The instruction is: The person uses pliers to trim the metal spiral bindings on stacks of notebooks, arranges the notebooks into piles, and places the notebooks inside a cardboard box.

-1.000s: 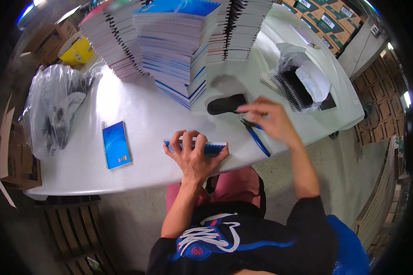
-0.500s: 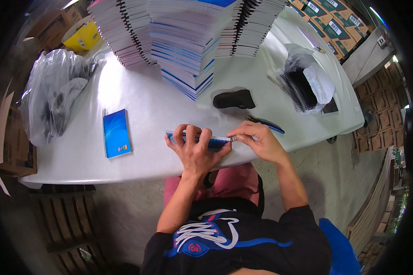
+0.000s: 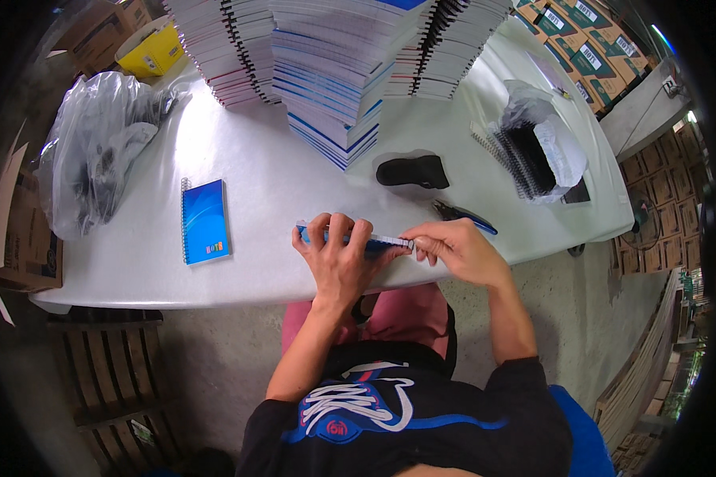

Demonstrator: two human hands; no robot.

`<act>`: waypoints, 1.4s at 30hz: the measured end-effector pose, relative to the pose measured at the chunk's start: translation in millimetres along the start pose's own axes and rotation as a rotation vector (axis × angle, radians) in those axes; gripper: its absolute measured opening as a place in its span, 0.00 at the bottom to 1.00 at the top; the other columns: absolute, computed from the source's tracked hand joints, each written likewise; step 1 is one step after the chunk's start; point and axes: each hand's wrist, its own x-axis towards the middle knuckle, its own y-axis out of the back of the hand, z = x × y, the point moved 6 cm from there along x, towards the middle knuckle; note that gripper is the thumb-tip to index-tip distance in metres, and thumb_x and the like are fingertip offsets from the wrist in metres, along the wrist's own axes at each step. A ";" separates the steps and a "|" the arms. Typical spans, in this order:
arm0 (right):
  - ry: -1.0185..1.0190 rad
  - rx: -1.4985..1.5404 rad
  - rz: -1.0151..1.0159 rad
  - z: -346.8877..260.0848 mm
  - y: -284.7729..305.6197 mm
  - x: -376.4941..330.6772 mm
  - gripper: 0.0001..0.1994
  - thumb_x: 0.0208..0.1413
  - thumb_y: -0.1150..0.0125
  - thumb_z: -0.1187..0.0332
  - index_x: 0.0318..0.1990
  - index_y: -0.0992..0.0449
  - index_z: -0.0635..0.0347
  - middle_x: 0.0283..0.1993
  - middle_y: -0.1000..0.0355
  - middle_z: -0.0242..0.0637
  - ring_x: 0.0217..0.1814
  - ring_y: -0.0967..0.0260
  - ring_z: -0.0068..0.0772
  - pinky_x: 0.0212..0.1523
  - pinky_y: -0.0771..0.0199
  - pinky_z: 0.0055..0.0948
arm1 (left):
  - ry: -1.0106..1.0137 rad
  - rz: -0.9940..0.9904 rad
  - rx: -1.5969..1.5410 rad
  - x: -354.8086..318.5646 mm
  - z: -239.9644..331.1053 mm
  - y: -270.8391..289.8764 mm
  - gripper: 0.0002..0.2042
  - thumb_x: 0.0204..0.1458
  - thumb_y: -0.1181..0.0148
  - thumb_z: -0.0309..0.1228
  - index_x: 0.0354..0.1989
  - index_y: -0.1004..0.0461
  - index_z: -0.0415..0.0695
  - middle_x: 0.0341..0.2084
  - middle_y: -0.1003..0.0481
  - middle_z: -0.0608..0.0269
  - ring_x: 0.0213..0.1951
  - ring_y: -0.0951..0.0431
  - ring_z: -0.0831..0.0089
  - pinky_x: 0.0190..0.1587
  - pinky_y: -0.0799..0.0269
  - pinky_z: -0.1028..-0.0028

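Observation:
Near the table's front edge, my left hand [image 3: 340, 256] is wrapped over a small blue notebook [image 3: 380, 242], held edge-up with its spine on top. My right hand [image 3: 465, 253] is closed at the notebook's right end, thumb and fingertips pinching the tip of the wire spiral [image 3: 410, 244]. The fingers partly hide that tip. A second blue spiral notebook [image 3: 205, 221] lies flat to the left of my hands. Just beyond my right hand rest blue-handled pliers [image 3: 471, 216], and past them a black sleeve-like object [image 3: 412, 171].
Tall stacks of notebooks [image 3: 326, 79] stand at the back of the white-covered table [image 3: 278, 183]. A clear plastic bag [image 3: 95, 151] and a cardboard box [image 3: 28, 230] are on the left. At right, a bag of black spirals [image 3: 533, 155] lies open. Cartons [image 3: 589, 48] are piled behind.
My right hand has curled its fingers in closer around the notebook's end. The left hand keeps its grip. The whole view has shifted slightly.

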 end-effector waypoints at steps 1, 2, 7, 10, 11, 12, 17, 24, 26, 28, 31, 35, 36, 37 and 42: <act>-0.051 0.046 -0.063 6.1 2.6 2.4 0.18 0.54 0.45 0.64 0.54 0.32 0.53 0.42 0.29 0.38 0.36 0.29 0.36 0.36 0.30 0.29 | -0.003 -0.006 -0.002 0.4 0.2 0.2 0.24 0.27 0.31 0.56 0.25 0.30 0.51 0.29 0.35 0.68 0.42 0.37 0.62 0.47 0.47 0.56; -0.102 0.093 -0.127 11.5 4.2 6.9 0.18 0.54 0.45 0.65 0.53 0.32 0.52 0.44 0.29 0.38 0.38 0.29 0.37 0.37 0.30 0.28 | -0.006 -0.012 -0.004 0.8 0.0 0.5 0.24 0.27 0.31 0.56 0.25 0.30 0.51 0.29 0.35 0.68 0.41 0.37 0.62 0.47 0.47 0.56; 0.205 -0.737 0.413 38.8 33.5 45.6 0.14 0.51 0.48 0.73 0.46 0.25 0.51 0.39 0.27 0.39 0.39 0.29 0.42 0.40 0.28 0.34 | 0.011 -0.028 -0.072 3.7 -6.2 5.3 0.25 0.28 0.31 0.55 0.25 0.30 0.48 0.29 0.36 0.65 0.41 0.37 0.62 0.47 0.46 0.60; 0.089 -0.462 0.393 67.1 38.1 52.4 0.18 0.44 0.47 0.79 0.45 0.24 0.52 0.39 0.25 0.38 0.39 0.28 0.44 0.41 0.28 0.37 | 0.004 -0.047 -0.085 4.5 -7.8 8.4 0.25 0.29 0.31 0.55 0.25 0.30 0.47 0.29 0.36 0.64 0.40 0.38 0.62 0.46 0.45 0.62; 0.039 -0.293 0.352 74.0 39.5 54.4 0.20 0.42 0.46 0.81 0.45 0.24 0.53 0.40 0.25 0.38 0.39 0.27 0.44 0.41 0.27 0.38 | -0.003 -0.059 -0.080 4.3 -8.1 9.3 0.25 0.29 0.31 0.55 0.25 0.30 0.46 0.29 0.36 0.63 0.40 0.38 0.61 0.46 0.45 0.62; 0.017 0.075 0.323 78.7 39.1 48.4 0.20 0.39 0.46 0.83 0.43 0.23 0.56 0.40 0.25 0.39 0.39 0.27 0.42 0.42 0.27 0.36 | -0.005 -0.057 -0.092 5.0 -8.0 9.6 0.25 0.30 0.31 0.54 0.25 0.31 0.46 0.29 0.36 0.63 0.40 0.38 0.61 0.47 0.45 0.61; 0.158 0.571 -0.048 27.3 14.3 27.2 0.16 0.32 0.46 0.89 0.31 0.19 0.65 0.36 0.22 0.43 0.41 0.25 0.30 0.45 0.28 0.26 | -0.015 -0.080 -0.139 4.7 -10.8 7.2 0.25 0.32 0.32 0.53 0.25 0.32 0.45 0.28 0.37 0.60 0.40 0.38 0.59 0.52 0.46 0.54; 0.279 0.579 -0.111 2.9 21.1 29.2 0.17 0.33 0.45 0.89 0.33 0.19 0.63 0.36 0.22 0.39 0.41 0.25 0.29 0.44 0.29 0.23 | -0.007 -0.104 -0.177 5.5 -13.2 3.1 0.24 0.34 0.33 0.53 0.25 0.32 0.44 0.29 0.37 0.60 0.42 0.37 0.58 0.56 0.50 0.48; 0.081 0.335 0.010 14.9 25.3 34.2 0.18 0.31 0.45 0.89 0.32 0.19 0.62 0.35 0.22 0.39 0.40 0.25 0.29 0.44 0.28 0.25 | -0.017 -0.121 -0.182 4.4 -13.6 2.7 0.24 0.35 0.34 0.54 0.26 0.30 0.45 0.30 0.37 0.60 0.44 0.38 0.60 0.57 0.53 0.46; -0.055 0.232 0.165 31.8 32.0 35.6 0.18 0.30 0.44 0.89 0.32 0.19 0.61 0.35 0.22 0.39 0.40 0.25 0.30 0.44 0.29 0.26 | -0.011 -0.118 -0.181 3.8 -11.6 2.7 0.24 0.35 0.34 0.55 0.26 0.30 0.45 0.30 0.37 0.60 0.44 0.38 0.59 0.57 0.53 0.46; 0.246 0.422 -0.017 -1.4 25.2 33.5 0.19 0.30 0.44 0.89 0.33 0.19 0.61 0.34 0.22 0.38 0.39 0.26 0.29 0.42 0.29 0.25 | -0.035 -0.105 -0.183 7.4 -12.1 5.0 0.25 0.31 0.32 0.54 0.25 0.31 0.44 0.31 0.36 0.59 0.44 0.37 0.58 0.55 0.49 0.50; 0.102 0.221 0.115 9.6 23.7 42.0 0.20 0.29 0.46 0.89 0.33 0.19 0.61 0.31 0.23 0.38 0.37 0.26 0.30 0.40 0.28 0.25 | -0.038 -0.122 -0.233 10.7 -16.0 3.9 0.26 0.28 0.30 0.53 0.23 0.32 0.43 0.34 0.35 0.56 0.45 0.37 0.56 0.53 0.46 0.53; 0.090 0.198 0.168 13.3 28.5 41.1 0.20 0.29 0.46 0.89 0.33 0.18 0.61 0.31 0.23 0.38 0.36 0.26 0.30 0.40 0.28 0.25 | -0.034 -0.127 -0.245 12.4 -16.1 4.9 0.25 0.28 0.30 0.52 0.24 0.31 0.44 0.36 0.35 0.57 0.46 0.38 0.56 0.54 0.46 0.54; 0.347 0.550 0.074 -2.2 22.5 40.9 0.20 0.30 0.46 0.88 0.33 0.18 0.59 0.32 0.23 0.38 0.36 0.26 0.30 0.39 0.29 0.25 | -0.018 -0.132 -0.255 11.1 -17.4 5.0 0.25 0.29 0.30 0.52 0.24 0.31 0.44 0.38 0.36 0.57 0.48 0.39 0.56 0.54 0.46 0.54; 0.079 0.218 0.144 7.6 13.2 47.8 0.18 0.31 0.45 0.87 0.32 0.18 0.59 0.31 0.26 0.37 0.36 0.28 0.30 0.39 0.30 0.24 | -0.009 -0.109 -0.292 13.9 -26.1 10.3 0.25 0.23 0.27 0.49 0.23 0.31 0.44 0.48 0.40 0.55 0.51 0.41 0.54 0.49 0.40 0.59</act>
